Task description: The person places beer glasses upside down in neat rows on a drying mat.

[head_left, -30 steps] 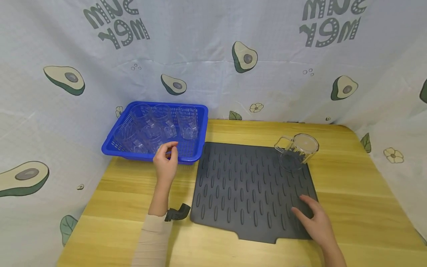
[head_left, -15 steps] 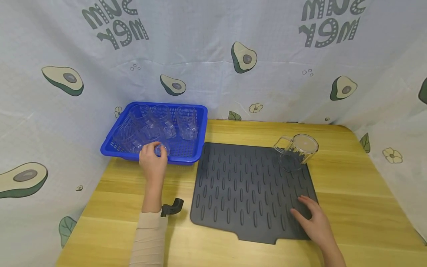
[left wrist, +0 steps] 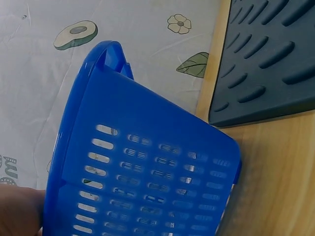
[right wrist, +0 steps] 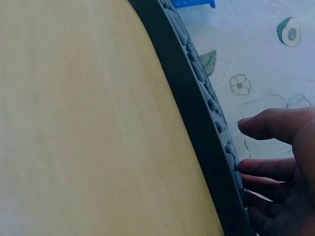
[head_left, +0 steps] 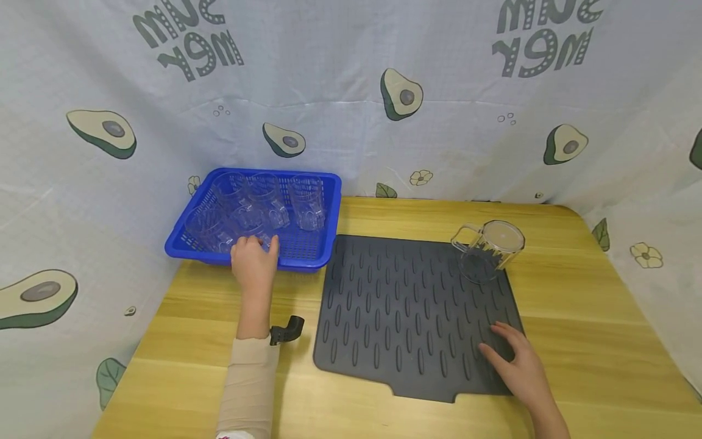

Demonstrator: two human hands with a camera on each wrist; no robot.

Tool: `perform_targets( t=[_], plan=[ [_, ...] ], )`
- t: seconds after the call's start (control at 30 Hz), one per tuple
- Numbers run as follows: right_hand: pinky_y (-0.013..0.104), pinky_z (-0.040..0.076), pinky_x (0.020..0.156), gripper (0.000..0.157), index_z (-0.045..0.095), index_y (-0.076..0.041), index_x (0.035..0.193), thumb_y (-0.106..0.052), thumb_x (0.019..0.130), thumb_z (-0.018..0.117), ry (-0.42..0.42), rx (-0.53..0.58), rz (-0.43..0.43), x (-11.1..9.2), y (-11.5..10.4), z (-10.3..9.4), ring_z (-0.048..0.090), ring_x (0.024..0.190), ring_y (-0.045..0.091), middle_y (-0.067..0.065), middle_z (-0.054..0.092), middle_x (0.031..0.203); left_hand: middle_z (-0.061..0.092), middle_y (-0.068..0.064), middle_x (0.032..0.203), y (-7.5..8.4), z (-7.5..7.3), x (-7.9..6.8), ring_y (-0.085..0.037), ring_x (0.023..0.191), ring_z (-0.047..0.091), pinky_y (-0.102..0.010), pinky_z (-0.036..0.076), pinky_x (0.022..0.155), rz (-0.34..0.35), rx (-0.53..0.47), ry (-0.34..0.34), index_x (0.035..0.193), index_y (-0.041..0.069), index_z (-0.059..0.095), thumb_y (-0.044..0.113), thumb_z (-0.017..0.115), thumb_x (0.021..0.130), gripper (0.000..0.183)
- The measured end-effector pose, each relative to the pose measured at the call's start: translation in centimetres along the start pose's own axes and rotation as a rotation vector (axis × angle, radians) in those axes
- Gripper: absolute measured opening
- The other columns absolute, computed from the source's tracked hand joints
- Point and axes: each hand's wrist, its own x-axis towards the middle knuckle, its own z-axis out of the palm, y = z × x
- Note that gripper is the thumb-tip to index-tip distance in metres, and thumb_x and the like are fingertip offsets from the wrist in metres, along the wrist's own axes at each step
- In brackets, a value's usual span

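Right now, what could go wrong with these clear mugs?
The clear mugs sit close together in the blue plastic basket; lifting one may knock another. The left hand is over the near rim, where a mug could catch. The inverted mug at the drying mat's far right corner might topple if bumped.

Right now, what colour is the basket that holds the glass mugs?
The basket is blue, seen best close up in the left wrist view.

Soft light, dimmer wrist views

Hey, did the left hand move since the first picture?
Yes, the left hand has moved left along the near rim of the blue rectangular plastic basket.
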Motion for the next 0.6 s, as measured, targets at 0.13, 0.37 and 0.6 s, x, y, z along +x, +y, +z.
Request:
perform_targets(
  t=[0.13, 0.37, 0.6],
  plan=[
    [0.072, 0.025, 0.097, 0.059, 0.047, 0.012, 0.131, -0.03, 0.094, 0.066, 0.001, 0.0, -0.001, 0.0, 0.0, 0.0, 0.028, 0.129, 0.058, 0.034, 0.034, 0.142, 0.066, -0.023, 0.086, 0.3, -0.1, 0.6, -0.04, 0.087, 0.059, -0.046, 0.043, 0.089, 0.005, 0.069, -0.028, 0.084, -0.01, 0.068, 0.034, 0.066, 0.091, 0.045],
    [0.072, 0.025, 0.097, 0.058, 0.048, 0.012, 0.131, -0.029, 0.094, 0.066, 0.009, 0.002, 0.003, -0.2, -0.1, -0.1, 0.028, 0.129, 0.058, 0.034, 0.035, 0.141, 0.065, -0.026, 0.08, 0.5, 0.2, 1.1, -0.046, 0.078, 0.062, -0.054, 0.048, 0.075, -0.006, 0.129, -0.033, 0.069, -0.008, 0.066, 0.035, 0.061, 0.09, 0.048],
    [0.071, 0.025, 0.098, 0.058, 0.048, 0.012, 0.13, -0.03, 0.094, 0.066, 0.02, -0.007, 0.0, -0.3, -0.2, -0.1, 0.029, 0.129, 0.058, 0.033, 0.036, 0.141, 0.063, -0.019, 0.068, 0.1, 0.8, 1.3, -0.041, 0.067, 0.062, -0.052, 0.05, 0.068, -0.005, 0.082, -0.007, 0.052, 0.004, 0.057, 0.029, 0.058, 0.09, 0.046]
  ],
)
